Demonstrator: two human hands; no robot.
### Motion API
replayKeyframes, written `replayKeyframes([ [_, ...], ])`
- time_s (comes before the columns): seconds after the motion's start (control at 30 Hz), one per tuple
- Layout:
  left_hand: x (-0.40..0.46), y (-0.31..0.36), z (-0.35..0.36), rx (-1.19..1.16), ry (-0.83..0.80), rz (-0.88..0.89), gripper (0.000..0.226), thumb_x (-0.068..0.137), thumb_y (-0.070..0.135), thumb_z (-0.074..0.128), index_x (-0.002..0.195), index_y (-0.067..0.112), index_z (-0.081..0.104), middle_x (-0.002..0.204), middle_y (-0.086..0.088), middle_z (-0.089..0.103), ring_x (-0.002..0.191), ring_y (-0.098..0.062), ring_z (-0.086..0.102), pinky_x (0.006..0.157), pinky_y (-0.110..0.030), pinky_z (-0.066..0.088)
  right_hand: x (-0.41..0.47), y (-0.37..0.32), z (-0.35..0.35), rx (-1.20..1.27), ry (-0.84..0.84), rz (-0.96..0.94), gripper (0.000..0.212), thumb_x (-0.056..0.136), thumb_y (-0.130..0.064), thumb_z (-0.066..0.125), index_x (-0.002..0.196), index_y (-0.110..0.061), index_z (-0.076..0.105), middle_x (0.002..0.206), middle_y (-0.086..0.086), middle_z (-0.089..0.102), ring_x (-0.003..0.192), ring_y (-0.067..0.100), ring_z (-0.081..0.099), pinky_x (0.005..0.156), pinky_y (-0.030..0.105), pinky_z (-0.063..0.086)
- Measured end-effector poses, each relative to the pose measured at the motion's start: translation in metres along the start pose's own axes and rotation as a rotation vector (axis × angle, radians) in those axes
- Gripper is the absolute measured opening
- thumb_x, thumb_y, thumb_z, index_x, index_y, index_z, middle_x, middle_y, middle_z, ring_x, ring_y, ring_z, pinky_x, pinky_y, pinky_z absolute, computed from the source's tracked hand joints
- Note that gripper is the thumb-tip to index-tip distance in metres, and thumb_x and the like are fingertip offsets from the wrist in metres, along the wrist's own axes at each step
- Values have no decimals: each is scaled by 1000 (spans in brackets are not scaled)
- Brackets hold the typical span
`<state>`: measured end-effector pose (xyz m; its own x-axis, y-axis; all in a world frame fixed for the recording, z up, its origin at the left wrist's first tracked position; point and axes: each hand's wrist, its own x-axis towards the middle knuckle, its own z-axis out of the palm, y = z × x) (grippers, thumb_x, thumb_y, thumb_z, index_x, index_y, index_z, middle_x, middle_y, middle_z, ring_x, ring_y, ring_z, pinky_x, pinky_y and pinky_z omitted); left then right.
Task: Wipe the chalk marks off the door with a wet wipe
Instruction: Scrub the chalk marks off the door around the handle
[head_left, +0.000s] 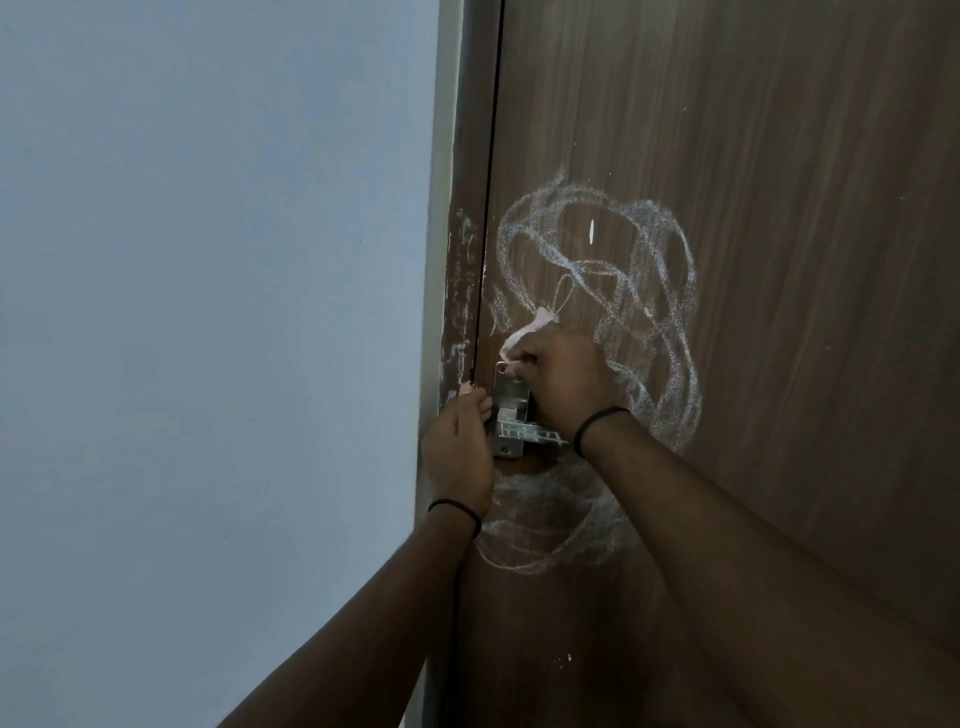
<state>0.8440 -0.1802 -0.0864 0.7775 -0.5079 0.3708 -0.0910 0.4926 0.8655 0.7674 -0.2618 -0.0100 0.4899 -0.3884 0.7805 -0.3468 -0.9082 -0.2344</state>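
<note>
White chalk scribbles (644, 291) loop across the brown wooden door (779, 208), with a fainter smeared patch (550, 525) below the handle. My right hand (563, 376) grips a crumpled white wet wipe (530, 332) and holds it against the door just above the metal lock plate (511, 410). My left hand (460, 441) rests at the door's edge beside the lock plate, fingers curled toward the frame; what they hold is hidden. Both wrists wear a black band.
A metal lever handle (540, 434) sticks out to the right under my right wrist. The brown door frame (462, 291) carries faint chalk streaks. A plain pale wall (208, 312) fills the left side.
</note>
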Motion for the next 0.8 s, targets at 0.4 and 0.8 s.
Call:
replayKeyframes([
  [0.4,9,2,-13,167,-42,29,33,97,27,48,82,40,75,93,5,74,93,-15,68,83,-30,54,-25,-11,16,-77,-259,-115,18,89,4,62,89,-4,78,92,14,75,84,21,68,84,29,49],
  [0.8,3,8,-26,385,11,153,11,88,24,68,93,24,78,77,14,71,75,0,65,67,-21,49,-1,-26,-15,-19,-508,88,11,85,-5,77,92,-12,81,104,4,77,96,15,70,92,31,56],
])
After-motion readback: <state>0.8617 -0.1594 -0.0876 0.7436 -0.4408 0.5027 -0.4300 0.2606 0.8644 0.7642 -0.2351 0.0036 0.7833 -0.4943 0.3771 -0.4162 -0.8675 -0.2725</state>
